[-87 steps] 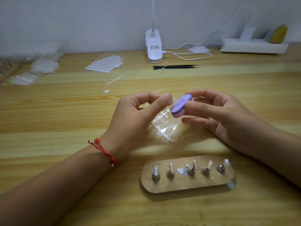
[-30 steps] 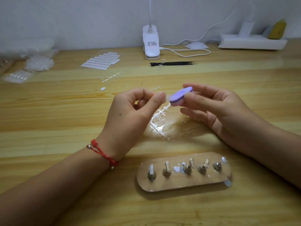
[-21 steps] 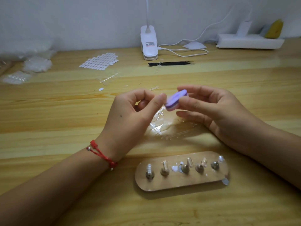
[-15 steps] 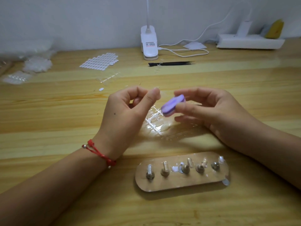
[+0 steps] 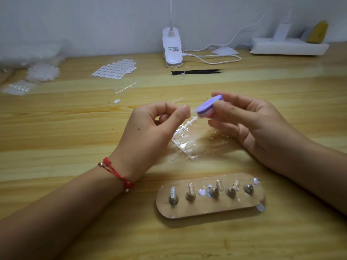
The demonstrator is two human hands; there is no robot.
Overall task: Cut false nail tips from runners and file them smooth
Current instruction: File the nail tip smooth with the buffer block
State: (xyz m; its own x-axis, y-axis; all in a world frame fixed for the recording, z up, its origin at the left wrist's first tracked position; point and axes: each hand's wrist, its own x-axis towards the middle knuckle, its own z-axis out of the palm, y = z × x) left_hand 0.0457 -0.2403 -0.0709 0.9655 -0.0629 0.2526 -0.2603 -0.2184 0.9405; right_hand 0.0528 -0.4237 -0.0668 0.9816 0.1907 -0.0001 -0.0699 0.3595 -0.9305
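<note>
My left hand (image 5: 150, 132) pinches a small clear nail tip (image 5: 191, 111) between thumb and forefinger, above the table's middle. My right hand (image 5: 249, 121) grips a small purple and pink buffer block (image 5: 207, 109) between thumb and fingers, with the block's purple face right beside the tip. Clear plastic runners with nail tips (image 5: 189, 141) lie on the wooden table below both hands. The tip itself is almost transparent and hard to make out.
A wooden holder (image 5: 212, 207) with several metal pegs lies near the front. Black tweezers (image 5: 197, 72), a white clip lamp (image 5: 172, 51) with its cable, a sheet of white stickers (image 5: 115, 69), loose runner bits (image 5: 125, 89) and bags of tips (image 5: 42, 72) lie further back.
The buffer block has stroked back and forth beside the pinched tip, dipping down and left, then rising again. My left hand has shifted slightly. The view drifted a little.
</note>
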